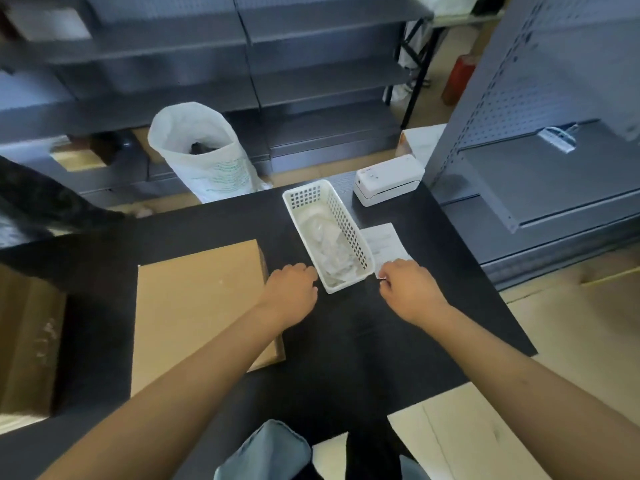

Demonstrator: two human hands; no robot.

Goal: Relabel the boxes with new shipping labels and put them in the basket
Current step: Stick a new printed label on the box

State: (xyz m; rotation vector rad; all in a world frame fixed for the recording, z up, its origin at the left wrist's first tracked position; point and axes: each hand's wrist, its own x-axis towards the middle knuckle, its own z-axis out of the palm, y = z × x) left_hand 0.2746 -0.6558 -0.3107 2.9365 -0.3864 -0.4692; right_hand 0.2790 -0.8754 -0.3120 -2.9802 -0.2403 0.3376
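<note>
A flat brown cardboard box lies on the left of the black table. My left hand hovers at the box's right edge, beside the white perforated basket, fingers curled and holding nothing that I can see. The basket holds crumpled white backing paper. To its right lies a white shipping label. My right hand pinches the label's near corner.
A white label printer stands at the table's far right. A white sack stands on the floor beyond the table. Grey metal shelving runs behind and to the right. More cardboard lies at the far left.
</note>
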